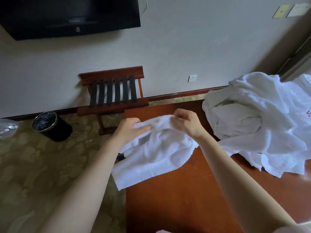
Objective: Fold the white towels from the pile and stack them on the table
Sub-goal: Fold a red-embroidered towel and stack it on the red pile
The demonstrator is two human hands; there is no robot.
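I see one white towel (pixel 156 155), terry, unfolded, rumpled. Top edge bunched and raised, pinched by left hand (pixel 133 130) and right hand (pixel 186 123). Rest droops onto red-brown wooden table (pixel 193 195). Lower hemmed edge lies on tabletop, with near-left corner hanging past table's left edge. Pile (pixel 262 118) of white towels sits at table's far right, heaped loose and crumpled, near held towel but apart. I make out red stitching on one piece.
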